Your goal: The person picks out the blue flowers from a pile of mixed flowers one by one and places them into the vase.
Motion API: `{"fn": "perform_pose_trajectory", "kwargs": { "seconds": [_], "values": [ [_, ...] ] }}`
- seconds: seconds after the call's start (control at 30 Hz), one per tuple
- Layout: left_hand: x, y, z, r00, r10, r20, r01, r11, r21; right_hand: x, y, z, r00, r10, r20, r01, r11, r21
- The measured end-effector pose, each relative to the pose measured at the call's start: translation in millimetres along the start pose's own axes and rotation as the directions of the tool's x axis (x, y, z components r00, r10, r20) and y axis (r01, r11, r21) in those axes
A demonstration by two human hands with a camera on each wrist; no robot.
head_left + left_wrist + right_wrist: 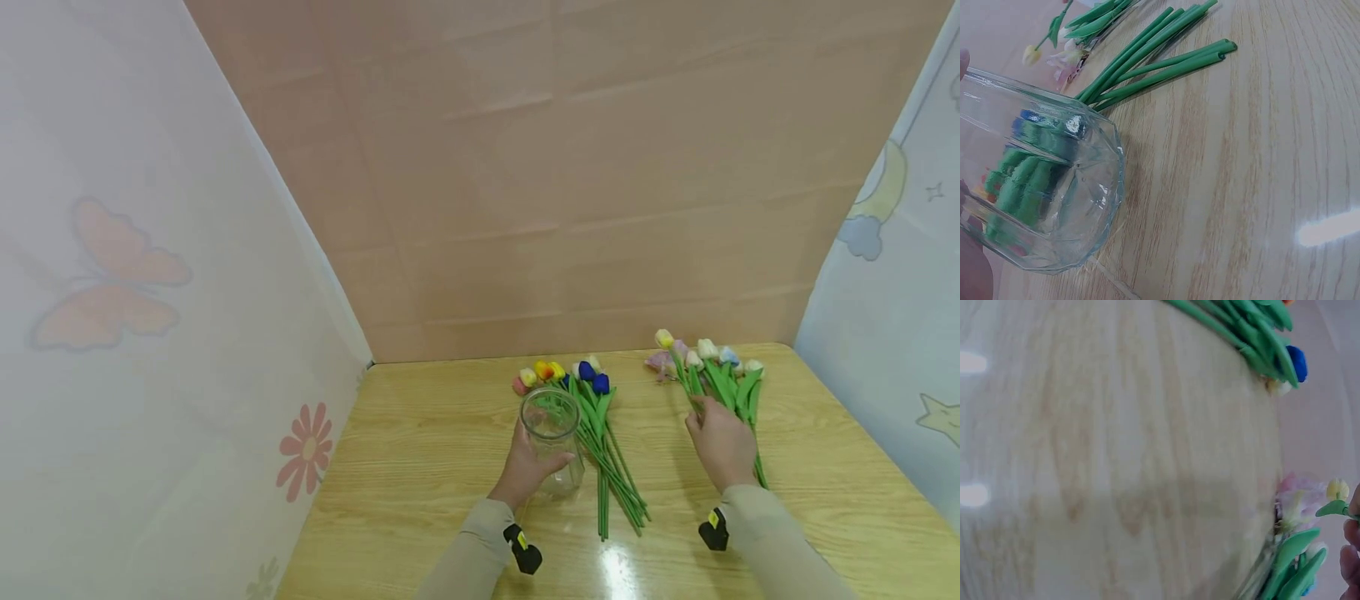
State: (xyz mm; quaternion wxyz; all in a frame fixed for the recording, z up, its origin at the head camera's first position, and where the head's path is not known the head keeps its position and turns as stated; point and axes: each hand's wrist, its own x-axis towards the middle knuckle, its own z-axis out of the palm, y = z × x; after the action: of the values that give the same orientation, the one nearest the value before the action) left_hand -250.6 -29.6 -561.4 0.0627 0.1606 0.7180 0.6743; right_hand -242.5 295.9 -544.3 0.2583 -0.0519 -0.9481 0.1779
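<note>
My left hand [522, 468] grips a clear glass jar [562, 482] around its side, thumb across the front. The jar's open mouth shows from above, and nothing is inside it; green leaves show through its glass in the left wrist view. Whether its base touches the table is hard to tell. My right hand [724, 443] pinches the green stem of a pale yellow tulip [663, 339], its bloom raised toward the back. Beneath and beside that hand lies a bunch of white, pink and pale blue tulips [722, 385]. In the right wrist view only fingertips [1352, 562] show.
Right beside the jar lies another bunch of tulips [600, 421], blue, yellow, orange and pink, stems toward me. A pinkish-purple flower [660, 362] lies at the back right. The wooden table [420, 467] meets a brown backdrop [480, 208] behind and patterned side walls.
</note>
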Motion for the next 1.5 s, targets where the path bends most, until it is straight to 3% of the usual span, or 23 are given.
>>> {"fn": "perform_pose_trajectory", "kwargs": {
  "seconds": [0.23, 0.43, 0.73, 0.83, 0.97, 1.1, 1.27, 1.5],
  "values": [
    [0.1, -1.9, -1.1, 1.0, -0.005, -0.011, 0.005, 1.0, 0.005, -5.5, 10, 12, 0.995, 0.033, 0.096, -0.03, 0.999, -0.038],
    [-0.4, -3.6, -0.9, 1.0, -0.024, -0.018, 0.025, 1.0, 0.014, -7.0, 16, 21, 0.987, 0.017, 0.159, -0.002, 0.996, -0.092],
    [-2.2, -0.6, -0.4, 1.0, -0.006, -0.008, 0.006, 1.0, 0.016, -13.5, 21, 22, 0.95, 0.033, 0.309, 0.019, 0.987, -0.162],
    [-1.8, -0.5, -1.1, 1.0, 0.004, -0.015, -0.003, 1.0, 0.029, -13.8, 16, 22, 0.959, 0.034, 0.28, 0.011, 0.987, -0.158],
    [-0.4, -2.9, -1.9, 0.999, 0.026, -0.026, -0.025, 0.999, 0.041, -8.2, 2, 25, 0.992, -0.028, 0.127, 0.047, 0.987, -0.153],
    [0.1, -4.4, -2.1, 0.999, 0.045, -0.023, -0.045, 0.999, 0.026, -1.6, -21, 28, 0.991, -0.133, -0.002, 0.131, 0.979, -0.156],
    [0.6, -6.4, -0.8, 0.999, 0.043, -0.019, -0.043, 0.999, 0.006, -1.8, -56, 30, 0.974, -0.224, 0.026, 0.226, 0.972, -0.072],
    [0.8, -6.4, 0.9, 0.998, 0.05, -0.027, -0.049, 0.998, 0.037, -25.5, -99, 45, 0.941, -0.324, 0.095, 0.317, 0.945, 0.078]
  ]
}}
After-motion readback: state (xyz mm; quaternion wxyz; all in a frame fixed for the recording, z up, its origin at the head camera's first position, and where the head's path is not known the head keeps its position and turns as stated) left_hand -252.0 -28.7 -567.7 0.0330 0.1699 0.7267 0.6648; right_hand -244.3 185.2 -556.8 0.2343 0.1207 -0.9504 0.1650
